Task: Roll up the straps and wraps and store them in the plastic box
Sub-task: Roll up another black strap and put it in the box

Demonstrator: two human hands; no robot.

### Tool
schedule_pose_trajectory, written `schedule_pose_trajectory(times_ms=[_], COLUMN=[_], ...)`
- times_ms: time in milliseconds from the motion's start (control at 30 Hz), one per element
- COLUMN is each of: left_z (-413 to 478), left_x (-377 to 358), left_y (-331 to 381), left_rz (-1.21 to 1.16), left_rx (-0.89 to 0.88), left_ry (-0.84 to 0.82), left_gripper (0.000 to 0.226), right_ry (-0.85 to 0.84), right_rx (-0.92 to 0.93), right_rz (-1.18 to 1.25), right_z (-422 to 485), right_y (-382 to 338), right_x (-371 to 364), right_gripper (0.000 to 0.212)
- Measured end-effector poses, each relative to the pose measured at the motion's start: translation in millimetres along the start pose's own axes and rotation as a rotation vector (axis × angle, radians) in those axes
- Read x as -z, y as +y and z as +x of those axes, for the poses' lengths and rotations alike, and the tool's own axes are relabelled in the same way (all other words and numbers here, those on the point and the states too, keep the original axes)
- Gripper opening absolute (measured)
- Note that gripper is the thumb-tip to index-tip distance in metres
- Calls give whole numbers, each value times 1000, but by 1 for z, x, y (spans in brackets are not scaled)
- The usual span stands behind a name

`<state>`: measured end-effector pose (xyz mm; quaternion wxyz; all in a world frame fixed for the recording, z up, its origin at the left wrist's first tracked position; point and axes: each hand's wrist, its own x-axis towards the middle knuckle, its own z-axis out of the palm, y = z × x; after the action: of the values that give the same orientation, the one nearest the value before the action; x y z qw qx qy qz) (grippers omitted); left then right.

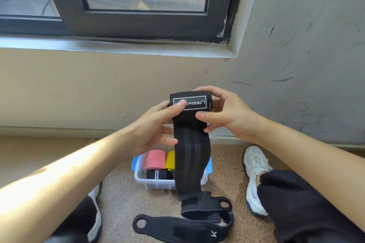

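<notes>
Left hand (158, 124) and right hand (227, 116) hold rolled top of wrap (192, 144), fingers (177, 107) curled round it, one hand each side. Long loose part hangs straight down from fingers, in front of box (158, 184) on floor. Both hands just as near. More rolling to do, I think.

Hidden behind hanging tail of black wrap (192, 156): right part of plastic box (138, 177), most of yellow roll (170, 161), right end of black roll (158, 175). Label (194, 102) lettering partly covered by left hand (156, 126) thumb. Left shoe (96, 219) largely behind left forearm (69, 163). Trouser legs (306, 203) cut off at bottom edge.
</notes>
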<state>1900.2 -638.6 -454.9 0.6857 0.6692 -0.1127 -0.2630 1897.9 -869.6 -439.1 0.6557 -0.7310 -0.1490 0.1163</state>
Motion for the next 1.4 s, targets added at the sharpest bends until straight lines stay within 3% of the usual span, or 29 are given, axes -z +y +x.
schedule_pose_trajectory(times_ms=[233,333,467,600,733,1000,1167,1400], left_z=[4,6,8,9,7,-4,1,2], left_x=[-1,2,5,5,2,-5,-1,0], left_y=[0,0,-4,-5,-5,4,0,0], left_rz=[-112,-88,0,39,67,-64,-7,-77], left_rx=[-40,-79,-142,-209,-208,66,68,-33], left_ry=[72,85,117,122,131,-34,22,65], left_gripper=[50,55,57,59,65,47,60,52], right_ry=[-25,-98,-129,-114,-69,-38,-46,-121], right_rx=[30,-98,-225,-295,-274,-157,-92,-148], right_rz=[-183,-87,149,172,195,198,99,108], right_z=[-1,-1,-1,-1,0,-2,-2,-4], right_y=[4,5,1,-2,-2,-2,1,0], right_x=[-5,-4,-6,-7,-8,-3,-6,-7], right_gripper=[62,64,50,53,54,55,55,65])
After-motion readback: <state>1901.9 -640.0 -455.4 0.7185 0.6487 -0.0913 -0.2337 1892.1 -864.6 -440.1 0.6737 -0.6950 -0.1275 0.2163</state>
